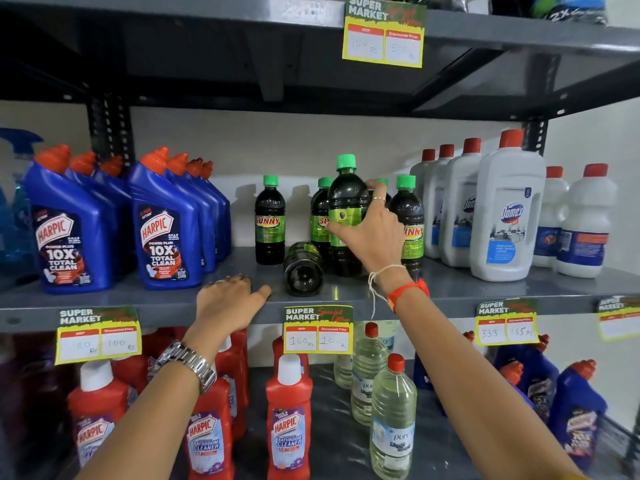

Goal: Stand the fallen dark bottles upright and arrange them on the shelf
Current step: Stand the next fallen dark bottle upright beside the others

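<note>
The left hand (230,299) lies flat and open on the front edge of the shelf (485,289). Just past it, one dark bottle (304,268) lies on its side. The right hand (372,233) grips an upright dark bottle (346,209) behind.

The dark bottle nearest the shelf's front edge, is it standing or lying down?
Lying down. The dark bottle rests on its side on the shelf, its round base facing the camera, beside the left hand.
</note>
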Tool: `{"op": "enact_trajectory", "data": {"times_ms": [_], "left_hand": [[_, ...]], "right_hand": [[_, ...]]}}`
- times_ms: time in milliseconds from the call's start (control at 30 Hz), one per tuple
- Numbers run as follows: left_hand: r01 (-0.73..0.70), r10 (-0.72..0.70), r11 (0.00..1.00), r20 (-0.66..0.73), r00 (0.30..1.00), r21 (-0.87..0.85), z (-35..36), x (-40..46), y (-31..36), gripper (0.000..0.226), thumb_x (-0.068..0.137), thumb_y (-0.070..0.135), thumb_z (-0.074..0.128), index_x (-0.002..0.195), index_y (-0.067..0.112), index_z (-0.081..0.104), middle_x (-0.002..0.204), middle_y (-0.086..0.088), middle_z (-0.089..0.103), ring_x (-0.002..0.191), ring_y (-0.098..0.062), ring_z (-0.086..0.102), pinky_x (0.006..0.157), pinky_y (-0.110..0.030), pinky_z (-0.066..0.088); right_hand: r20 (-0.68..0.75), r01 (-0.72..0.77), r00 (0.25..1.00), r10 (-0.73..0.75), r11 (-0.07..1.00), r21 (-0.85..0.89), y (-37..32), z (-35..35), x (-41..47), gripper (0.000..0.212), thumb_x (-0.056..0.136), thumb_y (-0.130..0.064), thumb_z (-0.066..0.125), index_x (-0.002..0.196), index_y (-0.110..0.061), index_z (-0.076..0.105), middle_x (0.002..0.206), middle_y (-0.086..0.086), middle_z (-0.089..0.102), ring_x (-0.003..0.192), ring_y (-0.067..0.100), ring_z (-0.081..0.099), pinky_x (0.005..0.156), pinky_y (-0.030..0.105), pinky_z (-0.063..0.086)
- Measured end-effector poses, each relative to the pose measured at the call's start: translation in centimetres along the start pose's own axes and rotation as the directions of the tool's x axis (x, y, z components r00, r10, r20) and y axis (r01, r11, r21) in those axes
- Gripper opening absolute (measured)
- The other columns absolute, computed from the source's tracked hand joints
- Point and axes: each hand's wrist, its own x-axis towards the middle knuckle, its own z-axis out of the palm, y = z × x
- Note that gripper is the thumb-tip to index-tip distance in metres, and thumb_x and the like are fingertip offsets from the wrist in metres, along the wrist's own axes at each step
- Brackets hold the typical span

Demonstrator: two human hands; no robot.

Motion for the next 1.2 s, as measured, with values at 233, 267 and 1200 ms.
{"op": "enact_trajectory", "data": {"times_ms": [233, 267, 1200], "left_hand": [[0.002, -0.002, 1.000, -0.034, 0.999, -0.006, -0.2, -0.4, 0.1, 0.049, 0.089, 0.034, 0.022, 0.125, 0.022, 0.053, 0.114, -0.007, 0.054, 0.097, -0.024, 0.052, 0.058, -0.032, 0.026], [-0.006, 0.007, 1.000, -0.044, 0.999, 0.007, -0.2, -0.4, 0.1, 0.048, 0.089, 0.033, 0.023, 0.125, 0.022, 0.053, 0.113, -0.007, 0.054, 0.092, -0.023, 0.048, 0.058, -0.032, 0.026], [-0.009, 0.005, 0.999, -0.070, 0.998, -0.045, 0.4, -0.1, -0.2, 0.065, 0.080, 0.042, 0.007, 0.120, 0.023, 0.055, 0.092, -0.002, 0.046, 0.080, -0.018, 0.040, 0.058, -0.031, 0.027]], "right_hand": [[0.025, -0.025, 0.999, 0.024, 0.998, 0.066, 1.7, 1.6, -2.8, 0.087, 0.067, -0.049, 0.070, 0.137, -0.020, 0.027, 0.073, -0.003, 0.059, 0.070, 0.026, 0.064, 0.068, 0.034, 0.050], [0.036, -0.024, 0.999, 0.022, 0.997, 0.066, 1.7, 1.6, -2.8, 0.088, 0.067, -0.049, 0.070, 0.137, -0.020, 0.026, 0.075, -0.002, 0.060, 0.072, 0.027, 0.065, 0.069, 0.034, 0.051], [0.286, -0.136, 0.955, 0.081, 0.974, 0.180, 2.9, 1.9, -1.9, 0.105, 0.058, -0.041, 0.086, 0.135, 0.005, 0.031, 0.133, 0.017, 0.050, 0.127, 0.029, 0.046, 0.105, 0.038, 0.041]]}}
